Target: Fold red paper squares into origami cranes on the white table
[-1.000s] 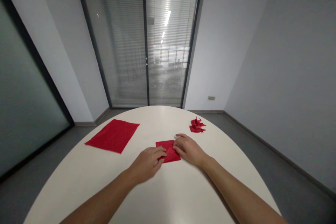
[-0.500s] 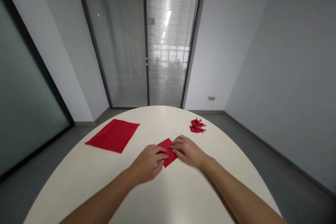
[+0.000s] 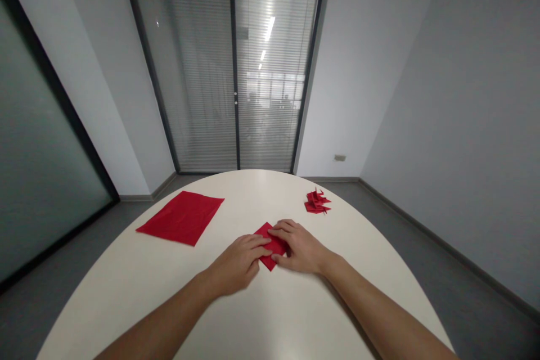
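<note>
Left grip and right grip, fingers spread, touch folded red paper on the white table.

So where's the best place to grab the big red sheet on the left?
Probably its near corner, reaching in from the near side with the left hand. That corner points toward the near side of the table and lies close to that hand. The big red sheet looks nearly flat, so perhaps lift the tip with a fingertip before pinching.
</note>
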Available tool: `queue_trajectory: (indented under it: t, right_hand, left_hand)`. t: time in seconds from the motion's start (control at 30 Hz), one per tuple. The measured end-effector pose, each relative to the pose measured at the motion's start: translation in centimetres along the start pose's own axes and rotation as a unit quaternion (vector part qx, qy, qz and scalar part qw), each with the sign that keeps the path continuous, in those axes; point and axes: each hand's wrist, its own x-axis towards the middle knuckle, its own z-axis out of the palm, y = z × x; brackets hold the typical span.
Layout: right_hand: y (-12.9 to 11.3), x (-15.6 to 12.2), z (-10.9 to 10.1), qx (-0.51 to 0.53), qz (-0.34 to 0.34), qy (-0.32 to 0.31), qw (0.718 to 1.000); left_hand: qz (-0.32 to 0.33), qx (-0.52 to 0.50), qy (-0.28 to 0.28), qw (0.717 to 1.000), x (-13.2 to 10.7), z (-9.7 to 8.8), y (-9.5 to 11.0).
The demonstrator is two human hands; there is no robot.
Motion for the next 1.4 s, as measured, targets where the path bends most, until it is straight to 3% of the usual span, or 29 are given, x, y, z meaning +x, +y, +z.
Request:
queue_trajectory:
  t: [0.4, 1.1, 1.4]
  right_hand:
    - [0.2, -0.2, 0.5, 0.006, 0.018, -0.096, 0.995]
    - [1.3, -0.4, -0.2, -0.012, 0.001, -0.050, 0.999]
    - [0.4, 0.0, -0.7, 0.018, -0.028, -0.016, 0.999]
  left_hand:
    - [-0.058, 0.043, 0.031, 0.997, 0.4, -0.5, 0.7]
    - [-0.047, 0.018, 0.082, 0.995, -0.2, 0.1, 0.0]
    - [-0.115, -0.013, 0.096, 0.989, 0.2, 0.0, -0.2]
